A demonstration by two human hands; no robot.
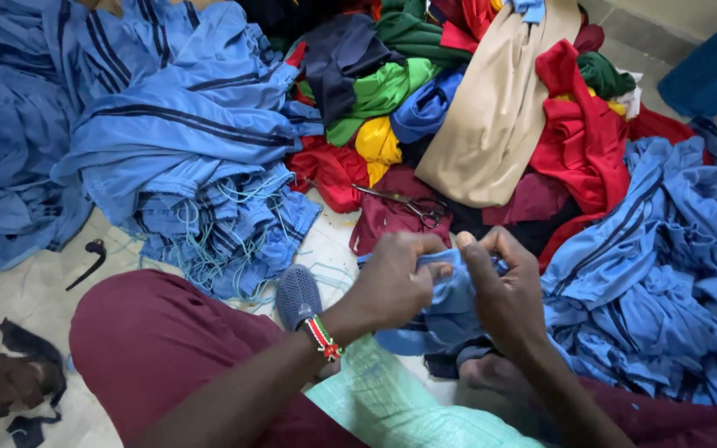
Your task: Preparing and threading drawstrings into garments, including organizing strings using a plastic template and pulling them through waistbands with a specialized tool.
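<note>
- Both your hands are bunched on one blue garment (450, 311) right in front of you, over your lap. Your left hand (396, 282) is clenched around a fold of it, and your right hand (504, 290) is pinching the same cloth just beside it, fingertips nearly touching the left ones.
- Looks to me like you're mid-way through working a small spot on the fabric, maybe picking at a seam or a thread. I can't tell which; the exact spot is hidden between your fingers.
- Whatever comes after needs a firm hold from the left while the right does the fine pulling, I'd say.
- One pair of scissors (404, 203) lies just beyond your hands on a maroon cloth (379, 220), easy reach, untouched.
- Counting: two big heaps of blue striped garments, one heap (176, 133) off beyond your left hand and one heap (665, 265) close by your right hand.
- One mixed pile of coloured clothes (475, 108) farther out past the scissors: red, green, yellow, tan, dark.
- One grey shoe (296, 294) sits just left of your left wrist, and one beaded wristband (323, 338) is on that wrist.
- A few dark scraps (10, 377) lie on the floor well off to your left.
</note>
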